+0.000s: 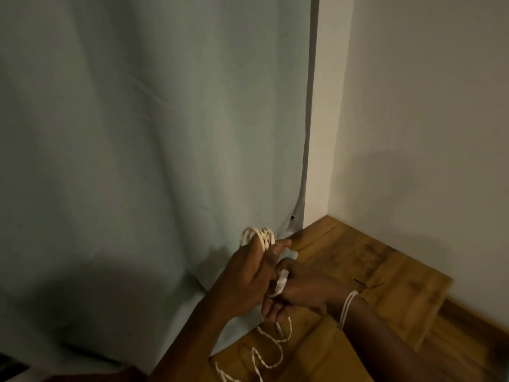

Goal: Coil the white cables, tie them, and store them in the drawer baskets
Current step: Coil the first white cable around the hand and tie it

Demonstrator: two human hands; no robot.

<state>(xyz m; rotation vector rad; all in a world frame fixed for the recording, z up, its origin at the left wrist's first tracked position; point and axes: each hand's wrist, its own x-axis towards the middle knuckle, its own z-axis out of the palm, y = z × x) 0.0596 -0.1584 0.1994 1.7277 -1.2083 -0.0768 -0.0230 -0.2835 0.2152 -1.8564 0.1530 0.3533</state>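
Head cam: left hand [248,277] grips white cable [259,236] loops mid-air by curtain [137,133], right hand [305,292] pinches strand beside it, hands touching; loose tail trails over wood floor [385,271]. Risk: loops slip off fingers w/ slack, coil unravels; drawer baskets not in view

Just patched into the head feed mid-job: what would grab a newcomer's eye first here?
The two hands low in the centre: the left hand holds a coil of white cable, while the right hand pinches the strand beside it. The loose tail squiggles down over the wooden floor at the bottom. Behind them a pale green curtain fills the left of the view.
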